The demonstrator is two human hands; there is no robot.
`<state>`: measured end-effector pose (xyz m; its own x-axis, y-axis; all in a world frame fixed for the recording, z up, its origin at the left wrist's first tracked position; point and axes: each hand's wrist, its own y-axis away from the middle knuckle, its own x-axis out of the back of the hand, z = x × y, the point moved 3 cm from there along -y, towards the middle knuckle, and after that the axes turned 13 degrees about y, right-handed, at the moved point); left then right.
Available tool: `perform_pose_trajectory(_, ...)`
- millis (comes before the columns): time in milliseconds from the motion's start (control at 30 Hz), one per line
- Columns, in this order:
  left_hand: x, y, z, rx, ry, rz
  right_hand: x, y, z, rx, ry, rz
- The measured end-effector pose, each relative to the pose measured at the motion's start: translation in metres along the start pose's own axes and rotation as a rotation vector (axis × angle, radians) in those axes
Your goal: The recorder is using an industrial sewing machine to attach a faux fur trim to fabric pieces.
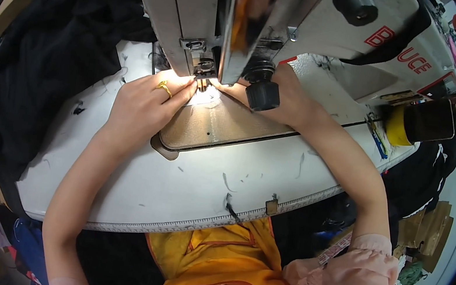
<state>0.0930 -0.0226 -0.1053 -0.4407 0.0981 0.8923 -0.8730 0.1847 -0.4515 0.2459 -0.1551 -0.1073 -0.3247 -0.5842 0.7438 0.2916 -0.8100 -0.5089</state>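
Note:
A white sewing machine (172, 4) stands over the table, its lamp lighting the needle area (203, 87). My left hand (148, 101), with a gold ring on one finger, comes to the needle from the left. Its thumb and fingertips are pressed together beside the presser foot; anything between them is too small to make out. From the right, my right hand (285, 95) reaches behind the machine's head, fingertips close to the needle. A black knob (263, 94) and the head hide most of its fingers. Below both hands lies the tan metal plate (225, 124).
Black fabric (54, 45) is heaped at the table's left. A measuring tape (210, 220) runs along the curved front edge of the white table (173, 193). At right are a yellow-and-black round container (400, 127) and a blue slim tool (380, 143). Cardboard (433, 232) stands beyond.

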Motion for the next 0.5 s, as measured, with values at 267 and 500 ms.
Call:
perform_pose_trajectory(267, -0.008, -0.009, -0.018, 0.272, 0.122, -0.028, -0.01, 0.002, 0.017, -0.113, -0.145, -0.002)
perform_pose_trajectory(500, 0.017, 0.001, -0.02, 0.171, 0.238, -0.185, -0.002, -0.003, -0.006, -0.013, -0.097, -0.067)
